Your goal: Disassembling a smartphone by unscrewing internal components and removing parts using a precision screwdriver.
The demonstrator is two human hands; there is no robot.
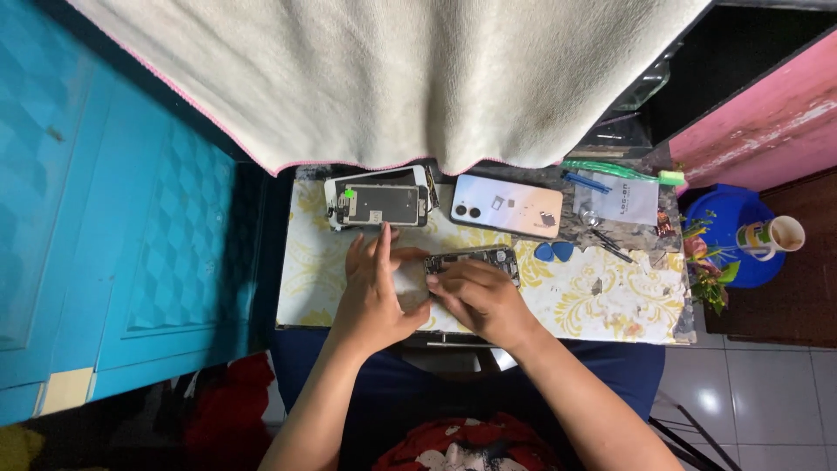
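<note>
An opened phone body (484,259) with exposed internals lies on the small floral-topped table (610,305). My right hand (479,299) rests on its near edge, fingers pressed against it. My left hand (375,283) is at the phone's left end, fingers spread and pointing up, touching that end. What sits between the two hands is hidden. A detached phone screen assembly (379,201) lies face down beyond my left hand. A pale iridescent phone (506,205) lies back up beyond the opened one.
Two blue picks (554,251), a dark thin tool (610,242), a clear bag (621,196) and a green-handled tool (610,168) lie at the table's right. A cream cloth (392,78) hangs over the far edge. A blue stool with a mug (772,235) stands right; a turquoise door (113,201) left.
</note>
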